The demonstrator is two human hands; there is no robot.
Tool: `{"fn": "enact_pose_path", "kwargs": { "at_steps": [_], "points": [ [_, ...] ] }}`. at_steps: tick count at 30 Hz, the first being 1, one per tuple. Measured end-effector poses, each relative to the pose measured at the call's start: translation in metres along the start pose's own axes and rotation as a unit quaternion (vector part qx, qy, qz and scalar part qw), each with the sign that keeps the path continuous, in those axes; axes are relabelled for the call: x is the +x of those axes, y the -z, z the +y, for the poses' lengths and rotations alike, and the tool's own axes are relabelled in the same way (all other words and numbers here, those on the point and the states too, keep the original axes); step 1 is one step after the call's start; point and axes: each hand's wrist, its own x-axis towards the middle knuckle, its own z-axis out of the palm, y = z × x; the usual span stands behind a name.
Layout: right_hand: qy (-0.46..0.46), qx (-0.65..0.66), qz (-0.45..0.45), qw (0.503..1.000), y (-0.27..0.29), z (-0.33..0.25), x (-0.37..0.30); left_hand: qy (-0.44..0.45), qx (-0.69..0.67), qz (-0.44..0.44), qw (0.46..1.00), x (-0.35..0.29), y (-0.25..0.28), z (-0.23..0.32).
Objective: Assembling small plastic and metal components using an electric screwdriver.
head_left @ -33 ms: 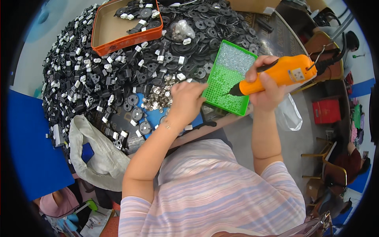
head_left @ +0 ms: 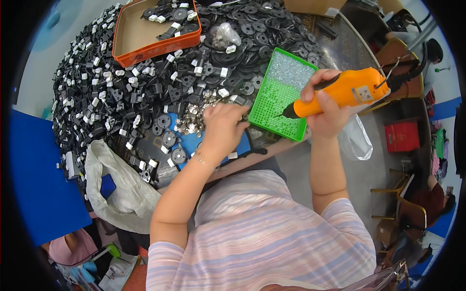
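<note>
My right hand (head_left: 326, 103) is wrapped around an orange electric screwdriver (head_left: 353, 89). Its black nose and thin bit point left over a green perforated tray (head_left: 277, 127), whose far end holds many small silvery screws (head_left: 290, 69). Just left of the tray, my left hand (head_left: 222, 127) hovers over a blue mat (head_left: 190, 141), thumb and forefinger apart and nothing visible between them. Beside its knuckles lies a heap of small round metal parts (head_left: 190, 120). Several black round wheel-like parts (head_left: 178, 156) rest at the mat's left edge.
A large pile of black plastic parts with white pieces (head_left: 109, 97) covers the table's left. An orange-rimmed box (head_left: 158, 52) stands on it, and black discs (head_left: 247, 29) are heaped farther back. A whitish cloth sack (head_left: 121, 203) hangs at the near left edge. Other people sit nearby.
My left hand has drawn slightly left, away from the tray's edge, and its thumb and forefinger have spread. The screwdriver and my right hand are almost unmoved.
</note>
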Motion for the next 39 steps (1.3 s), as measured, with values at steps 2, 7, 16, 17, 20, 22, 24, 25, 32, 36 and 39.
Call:
{"fn": "enact_pose_path", "kwargs": {
  "at_steps": [2, 7, 16, 17, 20, 22, 24, 25, 32, 36, 39],
  "points": [
    [0.002, -0.048, -0.007, 0.999, 0.002, 0.004, -0.005, 0.029, 0.023, 0.005, 0.999, -0.027, 0.010, -0.011],
    [-0.017, -0.104, 0.010, 0.994, -0.005, 0.009, -0.010, -0.020, 0.063, 0.011, 0.998, -0.044, 0.013, 0.017],
    [0.019, -0.121, 0.066, 0.990, 0.012, -0.019, -0.012, -0.260, 0.173, -0.153, 0.938, 0.019, -0.049, 0.047],
    [0.019, -0.119, 0.063, 0.991, 0.015, -0.022, -0.011, -0.266, 0.167, -0.164, 0.935, 0.021, -0.046, 0.042],
    [0.020, -0.133, 0.070, 0.988, 0.023, -0.026, -0.010, -0.222, 0.198, -0.218, 0.929, 0.032, -0.022, 0.020],
    [0.016, -0.110, 0.087, 0.990, 0.020, -0.022, -0.008, -0.239, 0.205, -0.187, 0.930, 0.038, -0.008, -0.002],
    [0.012, -0.096, 0.083, 0.992, 0.017, -0.016, -0.005, -0.246, 0.206, -0.195, 0.927, 0.046, 0.000, -0.013],
    [0.009, -0.081, 0.077, 0.994, 0.014, -0.013, -0.004, -0.252, 0.212, -0.198, 0.923, 0.049, 0.002, -0.016],
    [0.013, -0.084, 0.058, 0.995, -0.003, -0.001, -0.007, -0.300, 0.243, -0.214, 0.897, 0.065, 0.033, -0.059],
    [0.013, -0.053, 0.024, 0.998, -0.018, 0.007, -0.008, -0.284, 0.233, -0.224, 0.903, 0.060, 0.033, -0.061],
    [0.021, -0.047, -0.013, 0.999, -0.025, 0.020, -0.007, -0.254, 0.206, -0.159, 0.932, 0.047, 0.032, -0.060]
  ]
}}
